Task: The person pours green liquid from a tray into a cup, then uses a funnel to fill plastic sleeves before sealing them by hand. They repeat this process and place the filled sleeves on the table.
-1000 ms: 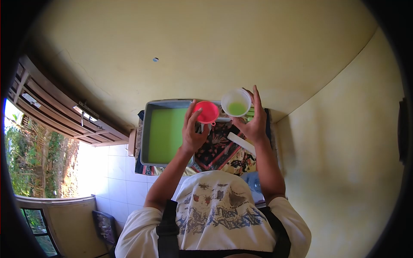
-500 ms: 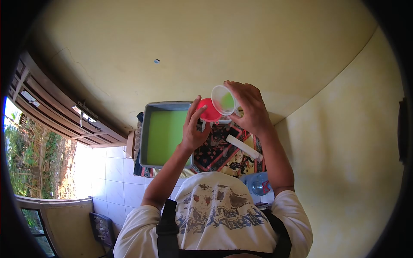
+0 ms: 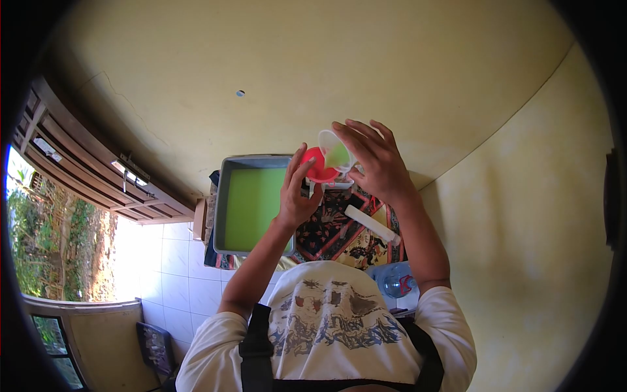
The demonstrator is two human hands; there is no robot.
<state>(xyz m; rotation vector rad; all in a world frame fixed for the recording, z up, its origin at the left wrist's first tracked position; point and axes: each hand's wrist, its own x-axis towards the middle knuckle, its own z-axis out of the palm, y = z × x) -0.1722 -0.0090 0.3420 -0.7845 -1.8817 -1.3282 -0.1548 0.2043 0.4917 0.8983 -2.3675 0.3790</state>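
Note:
My left hand [image 3: 299, 193] is closed around a red funnel [image 3: 321, 168], its wide mouth facing up. Whatever lies under the funnel is mostly hidden by the hand. In my right hand [image 3: 379, 160] is a translucent plastic cup [image 3: 330, 140], tipped to the left over the funnel. Green liquid [image 3: 336, 157] runs to the cup's lower lip, above the funnel's mouth. Left of my left hand stands a grey basin [image 3: 224, 209] holding the same bright green liquid [image 3: 255, 202].
A patterned cloth [image 3: 323, 225] lies beneath, with a white tube-shaped roll [image 3: 371, 224] on it. A clear blue water bottle [image 3: 394, 281] is close to my body at the right. The wall [image 3: 392, 65] rises just beyond; an open door [image 3: 98, 157] is at left.
My right hand has tipped the cup further toward the funnel, and the green liquid has moved to its lip. The funnel has shifted slightly to the right.

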